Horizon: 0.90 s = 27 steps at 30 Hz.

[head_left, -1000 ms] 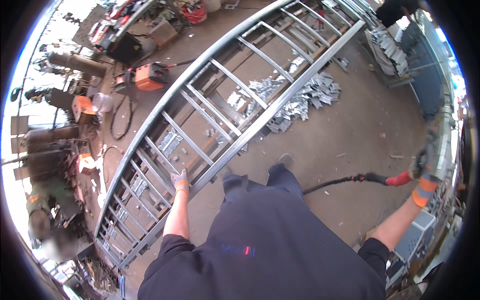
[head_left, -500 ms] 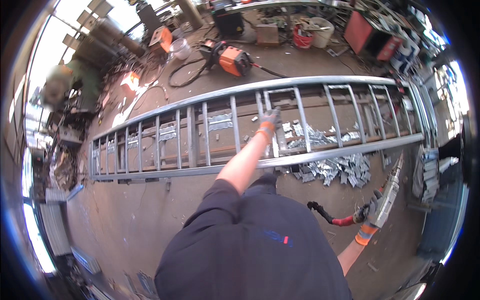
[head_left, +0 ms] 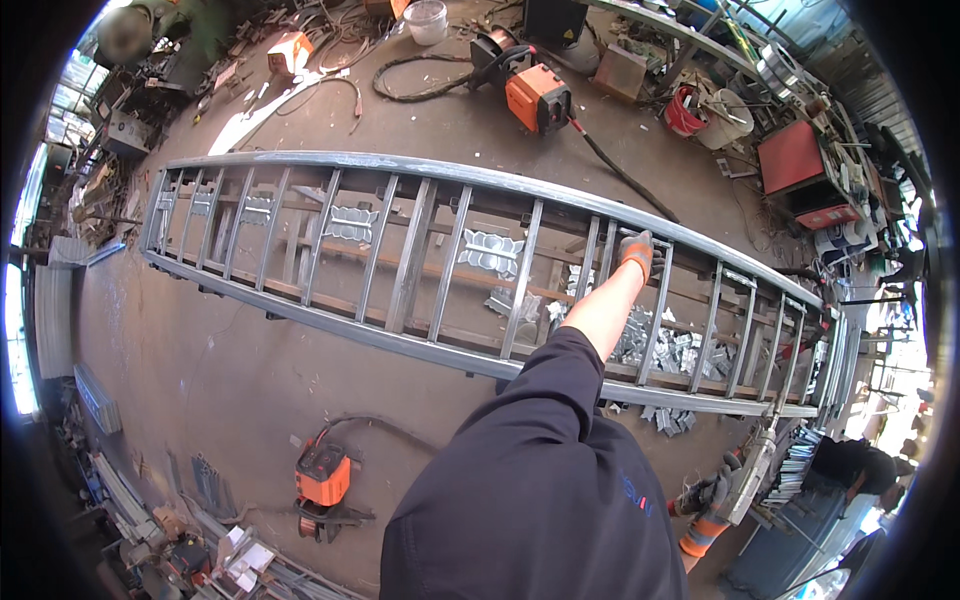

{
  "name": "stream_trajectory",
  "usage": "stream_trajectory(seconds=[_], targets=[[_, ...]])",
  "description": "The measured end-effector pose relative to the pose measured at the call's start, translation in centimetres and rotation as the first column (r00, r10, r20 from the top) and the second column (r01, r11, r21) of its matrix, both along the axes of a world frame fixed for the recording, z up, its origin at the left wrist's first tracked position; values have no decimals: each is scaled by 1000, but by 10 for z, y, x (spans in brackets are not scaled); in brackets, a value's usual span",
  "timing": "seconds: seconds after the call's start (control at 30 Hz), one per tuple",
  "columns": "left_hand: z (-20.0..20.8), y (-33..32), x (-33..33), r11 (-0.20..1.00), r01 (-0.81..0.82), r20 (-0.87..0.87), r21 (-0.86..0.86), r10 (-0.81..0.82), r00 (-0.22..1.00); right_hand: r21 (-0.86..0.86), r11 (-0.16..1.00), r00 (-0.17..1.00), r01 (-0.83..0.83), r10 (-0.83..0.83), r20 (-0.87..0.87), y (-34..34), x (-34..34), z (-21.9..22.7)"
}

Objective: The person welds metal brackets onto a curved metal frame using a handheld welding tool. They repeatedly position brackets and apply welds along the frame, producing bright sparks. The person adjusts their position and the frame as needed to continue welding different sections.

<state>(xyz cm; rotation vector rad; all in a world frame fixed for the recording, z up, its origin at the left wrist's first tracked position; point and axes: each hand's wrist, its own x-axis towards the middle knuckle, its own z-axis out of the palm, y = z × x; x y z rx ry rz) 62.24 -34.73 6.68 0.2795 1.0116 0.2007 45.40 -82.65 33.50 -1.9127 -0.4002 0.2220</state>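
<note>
A long metal frame like a ladder (head_left: 400, 352), with two rails and several rungs, stretches across in front of me. My left hand (head_left: 637, 252), in a grey and orange glove, reaches over it and is closed on a metal bar close to the far rail. Its fingertips are partly hidden. Low on the right, my right hand (head_left: 712, 490), gloved alike, grips a long metal power tool (head_left: 752, 475) with a narrow tip and a hose or cord. That tip points up toward the near rail's right end. Loose metal pieces (head_left: 680, 350) lie beneath the frame.
Beyond the frame stands an orange and black machine (head_left: 538, 98) with a cable. Another orange machine (head_left: 323, 475) sits on the floor behind left. A red cabinet (head_left: 795, 160) and buckets (head_left: 725, 120) are at far right. A person in dark clothing (head_left: 855, 465) bends at the right.
My view has turned and shifted. My left hand has moved closer to the far rail. The power tool's tip has come nearer the near rail, still in my right hand.
</note>
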Motion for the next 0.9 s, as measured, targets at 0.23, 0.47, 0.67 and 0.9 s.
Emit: stream_trajectory(seconds=[0.23, 0.47, 0.67, 0.9], targets=[[-16, 1, -1, 993, -113, 35, -13, 114, 993, -9, 999, 974, -40, 37, -224, 51, -4, -24], [-1, -9, -10, 989, -148, -5, 9, 148, 989, -105, 994, 973, 4, -28, -228, 122, -15, -13], [19, -52, -94, 995, -55, 295, 86, 27, 955, 38, 999, 873, 17, 4, -487, 139, -1, -25], [-3, -83, -175, 985, 170, 300, 16, -167, 939, 54, 998, 844, -31, 55, -534, 159, 24, -33]])
